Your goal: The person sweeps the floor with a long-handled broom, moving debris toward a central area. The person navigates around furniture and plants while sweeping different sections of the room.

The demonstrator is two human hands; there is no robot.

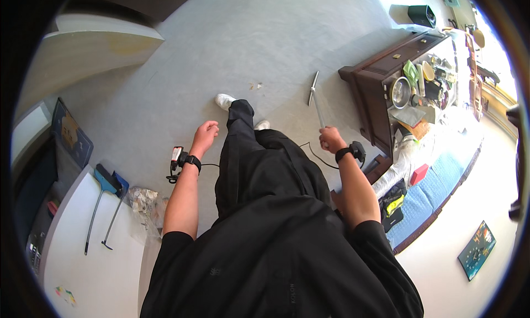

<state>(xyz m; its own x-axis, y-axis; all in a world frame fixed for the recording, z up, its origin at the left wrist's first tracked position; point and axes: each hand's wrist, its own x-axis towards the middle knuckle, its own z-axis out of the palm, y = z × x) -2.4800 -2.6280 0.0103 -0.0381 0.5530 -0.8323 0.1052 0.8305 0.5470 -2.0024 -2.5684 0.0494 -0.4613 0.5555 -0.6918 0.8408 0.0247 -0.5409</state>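
Observation:
My right hand (331,139) is closed around the grey handle of a long-handled floor brush (318,104). Its narrow head, with bristles along one side, lies at or just above the grey floor, ahead and to the right of my feet. On the left, my left hand (205,135) hangs beside my thigh, fingers loosely curled, with nothing seen in it. Small pale scraps of debris (259,86) lie on the floor ahead of my white shoes (225,101). Both wrists carry strapped devices with black cables.
A dark wooden cabinet (368,98) with a cluttered top stands at right, beside a bench with a blue cover (430,202). A dark bin (422,15) is farther back. At left are a blue broom (104,181), a dustpan, a plastic bag of refuse (145,202) and a mat (71,133).

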